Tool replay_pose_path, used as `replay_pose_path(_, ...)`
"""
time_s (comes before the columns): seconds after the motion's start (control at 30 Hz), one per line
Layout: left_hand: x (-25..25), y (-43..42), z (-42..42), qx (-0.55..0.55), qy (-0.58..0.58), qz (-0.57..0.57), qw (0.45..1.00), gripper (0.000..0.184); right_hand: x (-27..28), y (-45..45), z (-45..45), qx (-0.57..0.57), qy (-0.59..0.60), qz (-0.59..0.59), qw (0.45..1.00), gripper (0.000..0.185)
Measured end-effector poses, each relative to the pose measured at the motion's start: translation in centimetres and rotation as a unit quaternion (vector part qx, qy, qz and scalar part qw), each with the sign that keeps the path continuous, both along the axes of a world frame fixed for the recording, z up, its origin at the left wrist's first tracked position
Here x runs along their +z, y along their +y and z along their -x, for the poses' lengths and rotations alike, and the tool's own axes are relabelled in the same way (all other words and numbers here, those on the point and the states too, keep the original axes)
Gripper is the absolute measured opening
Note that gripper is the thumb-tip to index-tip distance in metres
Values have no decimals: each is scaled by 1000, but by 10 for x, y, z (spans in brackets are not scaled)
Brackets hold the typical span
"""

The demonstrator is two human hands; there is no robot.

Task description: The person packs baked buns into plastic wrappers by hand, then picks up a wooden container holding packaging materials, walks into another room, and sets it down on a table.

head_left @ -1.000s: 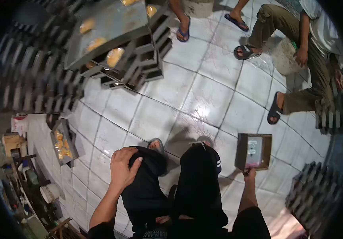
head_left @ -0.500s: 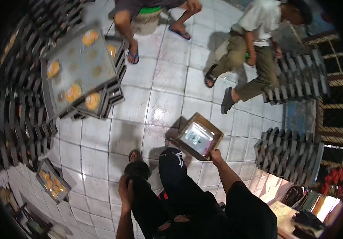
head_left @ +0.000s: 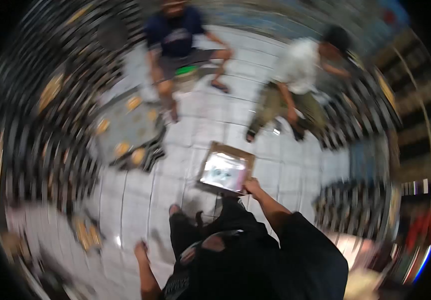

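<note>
My right hand is closed on the near right corner of a shallow cardboard box. Inside the box lies shiny clear plastic packaging with dark print and a pink edge; blur hides the detail. The box is held out in front of my legs, above the tiled floor. My left hand hangs beside my left leg, away from any object. Its fingers are smeared by motion, so their shape does not show.
A large metal tray with several yellow-orange rounds lies on other trays at left. Stacked dark trays line both sides. A person in dark clothing sits by a green-lidded bucket; a person in white sits at right.
My left hand has come off my knee and now hangs at my side. The view has tilted up, showing more of both people. The box appears further left, still in my right hand.
</note>
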State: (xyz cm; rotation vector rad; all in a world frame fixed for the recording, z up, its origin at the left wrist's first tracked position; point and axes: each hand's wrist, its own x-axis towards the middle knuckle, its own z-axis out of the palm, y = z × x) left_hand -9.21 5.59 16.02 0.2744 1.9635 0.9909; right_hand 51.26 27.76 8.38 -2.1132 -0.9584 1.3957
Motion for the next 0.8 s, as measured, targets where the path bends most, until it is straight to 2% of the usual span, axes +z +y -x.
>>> replay_pose_path(0.03,21,5,-13,-22,10,-20,1000,28,-1,2,-1,-89,28,32,995,9)
replay_pose_path(0.07,54,22,-52,57,-5,-75,996,27,14,11,-11,-13,12,82,996,10)
replay_pose_path(0.1,82,32,-85,38,-3,-105,994,28,31,11,-16,-54,103,51,992,11)
replay_pose_path(0.13,95,38,-117,87,-6,-96,992,31,27,16,-24,-18,90,53,994,13)
replay_pose_path(0.17,101,28,-135,23,16,-63,998,36,31,22,-32,0,105,58,993,13)
replay_pose_path(0.2,110,20,-156,-15,51,-95,994,39,-75,31,-82,59,91,46,993,14)
replay_pose_path(0.23,92,-5,-168,-59,82,-96,990,42,-8,39,-61,35,109,149,982,15)
replay_pose_path(0.27,88,-29,-193,6,87,-102,991,42,39,35,-39,13,79,149,986,13)
replay_pose_path(0.37,72,-107,-226,60,79,-3,995,42,25,41,-42,72,63,168,981,13)
replay_pose_path(0.4,35,-141,-237,83,55,12,995,42,15,41,-48,81,62,168,981,16)
replay_pose_path(0.47,47,-168,-293,147,28,93,984,42,6,52,-64,81,46,175,980,24)
replay_pose_path(0.53,42,-197,-334,186,-22,148,971,42,8,59,-69,96,73,212,970,23)
replay_pose_path(0.57,34,-211,-348,196,-46,159,967,42,10,61,-70,101,87,228,964,23)
replay_pose_path(0.6,33,-218,-356,204,-68,169,962,42,9,60,-66,84,50,216,971,18)
replay_pose_path(0.63,31,-224,-362,215,-62,169,960,43,13,61,-65,114,71,239,962,15)
replay_pose_path(0.73,43,-245,-375,246,-30,145,958,45,23,61,-38,119,70,288,948,14)
replay_pose_path(0.8,72,-246,-372,312,-28,123,942,43,19,68,-23,143,95,298,939,15)
